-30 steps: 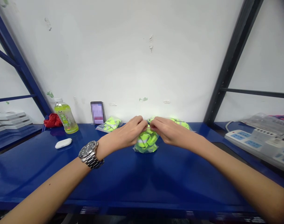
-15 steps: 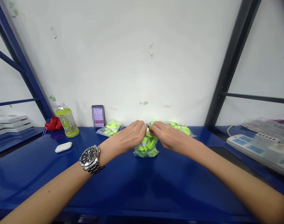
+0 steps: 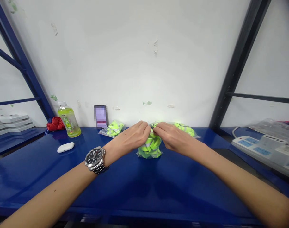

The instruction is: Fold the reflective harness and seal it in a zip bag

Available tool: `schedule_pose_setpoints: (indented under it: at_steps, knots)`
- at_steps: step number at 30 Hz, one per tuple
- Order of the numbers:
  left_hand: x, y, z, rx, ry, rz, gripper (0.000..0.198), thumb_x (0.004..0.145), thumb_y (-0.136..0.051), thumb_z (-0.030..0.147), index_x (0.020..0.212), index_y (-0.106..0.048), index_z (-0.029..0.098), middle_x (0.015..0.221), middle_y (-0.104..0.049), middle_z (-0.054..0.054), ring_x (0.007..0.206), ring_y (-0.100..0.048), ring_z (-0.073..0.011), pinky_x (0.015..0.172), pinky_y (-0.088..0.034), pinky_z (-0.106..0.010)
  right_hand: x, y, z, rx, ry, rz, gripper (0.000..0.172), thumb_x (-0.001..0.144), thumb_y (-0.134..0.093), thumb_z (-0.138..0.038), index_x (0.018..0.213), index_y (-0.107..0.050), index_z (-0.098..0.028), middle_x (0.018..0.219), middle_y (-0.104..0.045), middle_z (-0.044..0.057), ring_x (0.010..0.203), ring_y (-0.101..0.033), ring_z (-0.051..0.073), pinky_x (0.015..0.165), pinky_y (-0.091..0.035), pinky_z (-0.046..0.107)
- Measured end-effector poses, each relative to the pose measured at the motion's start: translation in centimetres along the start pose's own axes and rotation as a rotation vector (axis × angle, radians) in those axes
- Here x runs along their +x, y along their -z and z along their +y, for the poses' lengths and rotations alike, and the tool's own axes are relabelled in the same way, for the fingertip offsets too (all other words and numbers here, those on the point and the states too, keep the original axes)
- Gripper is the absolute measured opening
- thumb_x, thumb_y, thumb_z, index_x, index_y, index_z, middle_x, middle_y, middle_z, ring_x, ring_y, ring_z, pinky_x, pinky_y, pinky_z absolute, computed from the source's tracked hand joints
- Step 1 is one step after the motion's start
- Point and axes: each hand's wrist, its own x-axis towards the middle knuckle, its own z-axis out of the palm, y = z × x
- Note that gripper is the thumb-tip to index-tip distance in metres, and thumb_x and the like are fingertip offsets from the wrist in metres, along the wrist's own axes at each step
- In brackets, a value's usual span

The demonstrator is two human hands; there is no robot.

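Observation:
A clear plastic bag [image 3: 149,148] packed with folded neon-yellow fabric with grey stripes stands on the blue table. My left hand [image 3: 137,134] and my right hand [image 3: 169,134] meet at its top edge, fingers closed in a pinch on the plastic. The fingertips and the bag's opening are mostly hidden behind the hands. Behind and to the left lies a similar flat bag [image 3: 114,128] with the same bright fabric. Another such bag [image 3: 184,129] is partly covered by my right hand. A metal wristwatch [image 3: 95,157] is on my left wrist.
A phone [image 3: 101,116] leans against the wall. To its left are a drink bottle [image 3: 70,122], a red cloth bundle [image 3: 56,123] and a white earbud case [image 3: 65,147]. On the right lie a black mat [image 3: 232,161] and a power strip [image 3: 258,147]. Rack posts rise at both sides.
The view has shifted slightly. Both hands remain at the top of the bag, with the fingertips a little further to the right along with it.

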Motion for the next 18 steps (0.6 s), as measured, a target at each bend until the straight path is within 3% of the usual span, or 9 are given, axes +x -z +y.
schedule_pose_setpoints:
  at_steps: [5, 10, 18]
  knots:
    - [0.6, -1.0, 0.5, -0.063, 0.108, 0.027, 0.028, 0.077, -0.033, -0.009, 0.077, -0.04, 0.017, 0.076, -0.048, -0.005, 0.068, -0.044, -0.0181, 0.059, -0.033, -0.031, 0.3, -0.2, -0.2, -0.004, 0.025, 0.024, 0.027, 0.072, -0.032, 0.005, 0.075, -0.049, -0.016, 0.071, -0.049, 0.008, 0.062, -0.034, 0.018, 0.061, -0.027, 0.033]
    - [1.0, -2.0, 1.0, -0.14, 0.19, 0.057, 0.025, 0.074, -0.035, -0.007, 0.078, -0.041, 0.017, 0.077, -0.049, -0.006, 0.069, -0.045, -0.0197, 0.062, -0.036, -0.032, 0.1, -0.7, 0.0, 0.06, 0.011, 0.058, 0.022, 0.084, -0.034, -0.002, 0.075, -0.048, -0.017, 0.07, -0.048, 0.006, 0.06, -0.031, 0.016, 0.06, -0.028, 0.032]
    - [0.2, -0.2, -0.4, -0.473, 0.14, 0.061, 0.014, 0.088, -0.038, 0.005, 0.092, -0.046, 0.016, 0.089, -0.05, -0.006, 0.079, -0.047, -0.0171, 0.069, -0.042, -0.029, 0.0, -0.3, 0.5, 0.345, -0.096, 0.101, 0.018, 0.094, -0.036, -0.016, 0.082, -0.05, -0.016, 0.073, -0.051, 0.004, 0.064, -0.041, 0.015, 0.06, -0.032, 0.029]
